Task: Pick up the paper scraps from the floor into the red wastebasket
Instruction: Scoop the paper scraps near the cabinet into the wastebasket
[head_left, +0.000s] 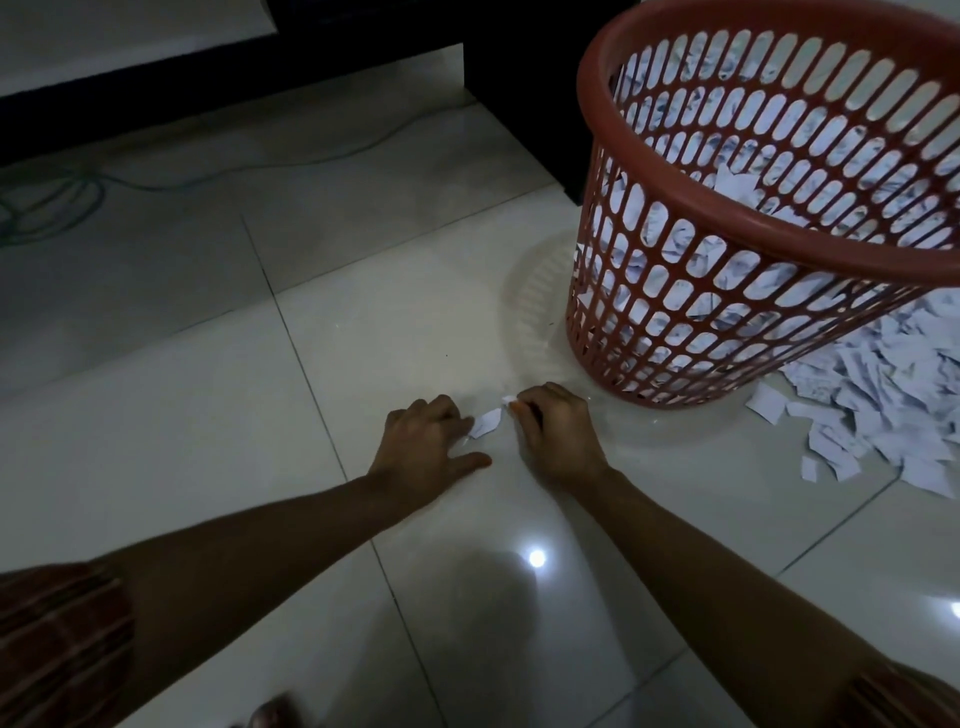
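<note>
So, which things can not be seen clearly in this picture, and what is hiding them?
- Head view: the fingertips of the left hand and right hand curl under; the grip on the paper scrap between them is unclear.
- The red wastebasket is cut off by the top and right edges; its far rim is unseen.
- The scrap pile runs off the right edge.
- Print on the scraps is too small to read.
</note>
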